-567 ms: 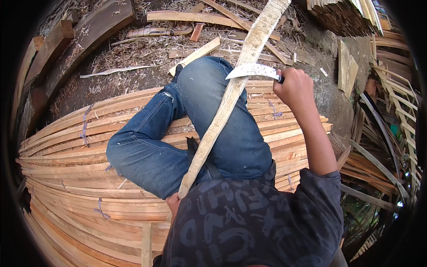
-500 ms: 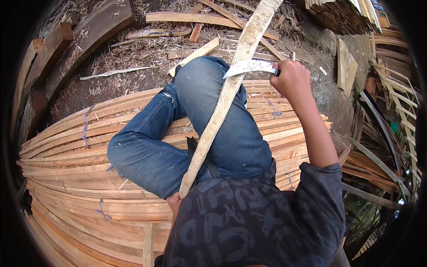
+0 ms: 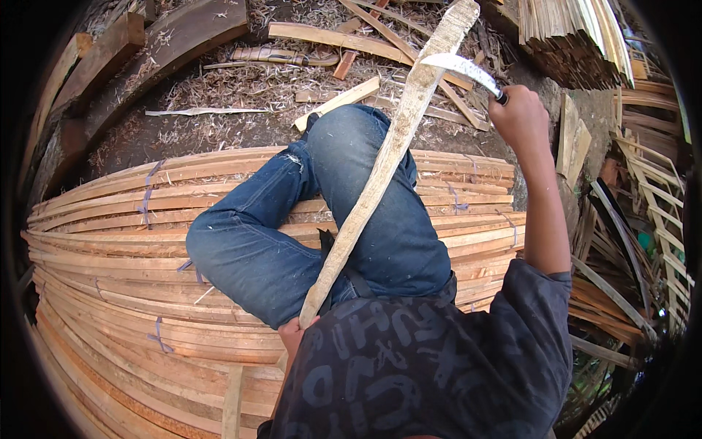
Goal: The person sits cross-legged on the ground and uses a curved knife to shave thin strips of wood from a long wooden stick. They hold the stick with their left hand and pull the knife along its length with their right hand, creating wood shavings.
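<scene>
A long, rough, pale strip of wood [image 3: 373, 179] slants across my raised thigh, from my waist up past my knee. My left hand [image 3: 292, 335] closes round its near end, partly hidden by my shirt. In my right hand [image 3: 521, 117] is the dark handle of a curved knife [image 3: 468, 71], fingers wrapped round it. The knife's whitish blade lies across the strip near the far end, its tip over the wood. My arm is stretched forward and to the right.
Bundles of sawn wooden strips [image 3: 131, 252] tied with purple string lie under me. Curved dark timbers [image 3: 164, 62] stand at the far left. Shavings and loose sticks [image 3: 344, 36] cover the ground ahead. A sheathed blade [image 3: 281, 56] lies there. Stacked slats [image 3: 578, 44] rise at the far right.
My right hand has pushed the knife away and to the right, farther along the strip towards its far end. The view has shifted slightly; my left hand still grips the near end.
</scene>
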`<action>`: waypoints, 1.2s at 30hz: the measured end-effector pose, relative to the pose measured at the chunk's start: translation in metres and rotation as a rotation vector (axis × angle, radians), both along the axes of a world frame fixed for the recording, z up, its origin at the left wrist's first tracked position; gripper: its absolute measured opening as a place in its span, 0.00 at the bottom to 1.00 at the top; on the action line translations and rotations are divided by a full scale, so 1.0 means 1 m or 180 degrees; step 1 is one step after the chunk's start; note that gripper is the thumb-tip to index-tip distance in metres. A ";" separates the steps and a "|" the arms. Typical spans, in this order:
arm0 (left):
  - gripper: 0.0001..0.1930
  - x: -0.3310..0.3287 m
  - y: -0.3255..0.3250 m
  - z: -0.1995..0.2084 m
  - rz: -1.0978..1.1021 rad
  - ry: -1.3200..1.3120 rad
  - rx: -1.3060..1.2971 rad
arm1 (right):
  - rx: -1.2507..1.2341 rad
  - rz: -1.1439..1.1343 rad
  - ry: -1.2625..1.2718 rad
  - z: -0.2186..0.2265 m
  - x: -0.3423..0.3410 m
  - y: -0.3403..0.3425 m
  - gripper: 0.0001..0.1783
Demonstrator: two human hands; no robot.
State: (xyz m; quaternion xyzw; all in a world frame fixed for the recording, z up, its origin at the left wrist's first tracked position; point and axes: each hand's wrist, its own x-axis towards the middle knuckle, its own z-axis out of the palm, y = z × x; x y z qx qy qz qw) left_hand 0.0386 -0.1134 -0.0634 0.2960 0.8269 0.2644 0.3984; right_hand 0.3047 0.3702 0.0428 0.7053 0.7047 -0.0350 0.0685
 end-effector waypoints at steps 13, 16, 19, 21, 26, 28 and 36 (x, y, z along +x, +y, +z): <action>0.17 -0.003 0.013 0.010 -0.0178 0.0001 0.0138 | -0.0060 0.0245 -0.0284 -0.049 -0.025 0.010 0.16; 0.16 0.000 0.011 0.009 -0.0108 -0.0082 -0.0043 | 0.0337 0.0132 -0.0328 -0.045 -0.010 0.048 0.17; 0.16 -0.002 0.009 0.005 -0.0050 -0.0098 -0.0134 | 0.0405 0.0117 -0.0222 -0.044 -0.024 0.049 0.17; 0.16 0.003 0.010 0.004 0.0043 -0.0216 -0.0199 | 0.0501 0.0074 -0.0208 -0.051 -0.022 0.047 0.17; 0.16 0.002 0.013 0.009 0.0124 -0.0303 -0.0190 | 0.0428 0.0008 -0.0052 -0.072 -0.019 0.051 0.18; 0.16 0.003 0.016 0.013 0.0065 -0.0218 -0.0186 | 0.0581 0.0157 -0.0038 -0.072 -0.025 0.054 0.18; 0.16 0.004 0.012 0.013 0.0024 -0.0014 -0.0353 | -0.0400 0.1076 0.0214 -0.051 -0.061 -0.056 0.14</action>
